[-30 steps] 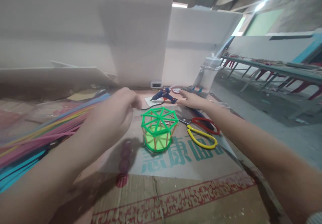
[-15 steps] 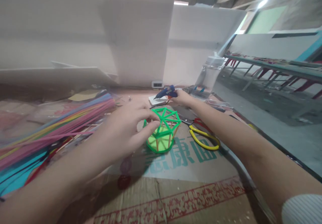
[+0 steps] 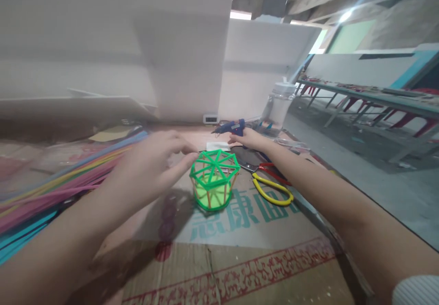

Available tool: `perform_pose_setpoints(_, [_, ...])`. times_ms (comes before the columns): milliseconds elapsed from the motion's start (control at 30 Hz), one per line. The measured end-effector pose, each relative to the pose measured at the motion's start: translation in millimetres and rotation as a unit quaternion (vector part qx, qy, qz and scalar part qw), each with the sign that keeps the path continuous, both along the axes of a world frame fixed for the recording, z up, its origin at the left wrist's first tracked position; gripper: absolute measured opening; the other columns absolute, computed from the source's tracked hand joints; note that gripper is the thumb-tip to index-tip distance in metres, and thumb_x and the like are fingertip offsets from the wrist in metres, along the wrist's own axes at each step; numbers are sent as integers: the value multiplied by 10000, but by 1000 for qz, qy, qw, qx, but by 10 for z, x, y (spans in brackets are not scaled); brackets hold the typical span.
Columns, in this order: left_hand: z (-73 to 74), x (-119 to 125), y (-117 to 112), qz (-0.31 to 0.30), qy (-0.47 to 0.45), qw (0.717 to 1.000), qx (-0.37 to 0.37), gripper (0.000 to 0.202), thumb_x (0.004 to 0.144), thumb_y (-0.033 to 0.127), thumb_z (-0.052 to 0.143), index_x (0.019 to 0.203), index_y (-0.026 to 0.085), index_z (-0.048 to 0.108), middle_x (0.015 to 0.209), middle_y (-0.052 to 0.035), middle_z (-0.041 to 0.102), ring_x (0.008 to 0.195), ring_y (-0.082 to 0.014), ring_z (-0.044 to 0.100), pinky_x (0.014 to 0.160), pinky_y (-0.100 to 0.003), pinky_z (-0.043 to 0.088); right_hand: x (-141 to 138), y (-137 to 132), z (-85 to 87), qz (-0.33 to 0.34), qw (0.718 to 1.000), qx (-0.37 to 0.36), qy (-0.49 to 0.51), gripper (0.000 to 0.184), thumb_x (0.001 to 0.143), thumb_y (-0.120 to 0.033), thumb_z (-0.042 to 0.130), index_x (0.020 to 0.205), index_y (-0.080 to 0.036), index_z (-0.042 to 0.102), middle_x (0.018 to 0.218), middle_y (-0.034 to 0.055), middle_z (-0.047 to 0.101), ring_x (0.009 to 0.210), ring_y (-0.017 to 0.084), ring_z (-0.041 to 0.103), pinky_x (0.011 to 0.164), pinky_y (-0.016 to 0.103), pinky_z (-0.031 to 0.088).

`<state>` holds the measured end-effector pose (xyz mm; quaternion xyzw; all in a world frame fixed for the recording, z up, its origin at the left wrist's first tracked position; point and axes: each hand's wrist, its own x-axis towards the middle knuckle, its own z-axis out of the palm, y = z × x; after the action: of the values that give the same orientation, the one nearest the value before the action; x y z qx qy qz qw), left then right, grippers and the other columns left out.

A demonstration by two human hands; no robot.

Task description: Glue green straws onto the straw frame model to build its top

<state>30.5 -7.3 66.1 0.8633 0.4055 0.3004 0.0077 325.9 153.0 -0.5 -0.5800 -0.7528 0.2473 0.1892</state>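
Note:
My right hand [image 3: 252,138] grips a dark blue hot glue gun [image 3: 235,126], its nozzle pointing left above a small white pad [image 3: 218,146]. A small drum-shaped frame [image 3: 215,165] stands upright on the cardboard, with green spoked strips on top, thin brown posts and a light green base. My left hand [image 3: 164,161] is at the frame's upper left edge, thumb and forefinger slightly apart with nothing visible between them. Whether the fingertips touch the rim, I cannot tell. Yellow- and red-handled scissors or pliers [image 3: 274,190] lie right of the frame.
Bundled coloured fuzzy sticks [image 3: 85,172] lie on the left. A clear water bottle [image 3: 277,106] stands at the back right, and a small digital display [image 3: 210,119] sits against the white partition [image 3: 185,58]. Farther right is a long table [image 3: 370,97] with red stools.
My left hand has drawn back leftward from over the frame's top to its left edge. My right hand has lifted the glue gun off the white pad.

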Motion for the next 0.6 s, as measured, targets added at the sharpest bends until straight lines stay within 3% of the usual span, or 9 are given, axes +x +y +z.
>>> perform_pose_setpoints(167, [63, -127, 54, 24, -2, 1000, 14, 304, 974, 408, 536, 959, 195, 752, 967, -50, 731, 917, -236, 661, 799, -354, 455, -224, 210, -80, 14, 999, -27, -11, 339, 992, -383, 628, 1258, -175, 631, 1273, 89, 646, 1073, 239, 664, 905, 436, 585])
perform_pose_setpoints(367, [42, -73, 35, 8, -12, 1000, -6, 267, 977, 379, 540, 940, 207, 741, 947, -38, 732, 898, -220, 654, 783, -341, 453, -507, 386, -96, 10, 999, -13, 31, 351, 986, -381, 640, 1262, -165, 624, 1259, 90, 648, 1063, 234, 669, 895, 440, 588])
perform_pose_setpoints(467, [18, 8, -26, -13, -7, 1000, -19, 245, 971, 336, 542, 910, 206, 741, 925, -36, 729, 897, -222, 647, 783, -351, 451, -459, 270, 31, 1, 995, 33, 91, 291, 984, -348, 637, 1193, -146, 653, 1164, 89, 698, 1004, 215, 688, 867, 407, 589])
perform_pose_setpoints(600, [-50, 134, -125, -43, 8, 999, -26, 275, 990, 348, 529, 907, 207, 749, 919, -51, 696, 909, -236, 622, 772, -367, 447, -163, -135, 288, 9, 979, 99, 177, 238, 925, -284, 651, 1125, -163, 693, 1049, 86, 770, 994, 219, 697, 869, 342, 560])
